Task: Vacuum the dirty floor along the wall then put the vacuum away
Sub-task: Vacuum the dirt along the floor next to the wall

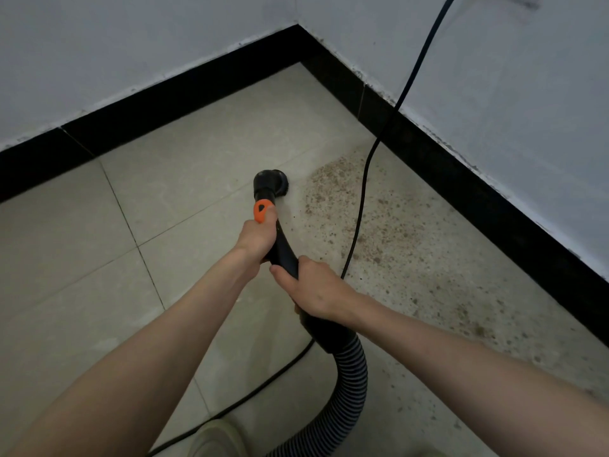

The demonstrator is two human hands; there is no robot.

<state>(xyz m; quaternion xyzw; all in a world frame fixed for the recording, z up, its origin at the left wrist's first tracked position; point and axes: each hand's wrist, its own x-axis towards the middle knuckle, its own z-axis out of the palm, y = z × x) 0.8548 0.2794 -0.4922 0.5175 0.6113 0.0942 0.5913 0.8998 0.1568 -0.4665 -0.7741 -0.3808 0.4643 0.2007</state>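
A pale shoe (pixel 216 437) shows at the bottom edge, beside the ribbed hose (pixel 351 377) curling up from the floor. The right hand (pixel 316 290) grips the black vacuum handle (pixel 285 252), fingers wrapped round it. Just ahead, the left hand (pixel 257 237) clamps the same handle by its orange collar (pixel 262 210). The round brush nozzle (pixel 271 183) sits on the tile floor (pixel 184 179), at the edge of the brown dirt (pixel 389 225) lying along the black skirting (pixel 461 189). A black cord (pixel 362 196) crosses the dirt and climbs the white wall (pixel 494 77)
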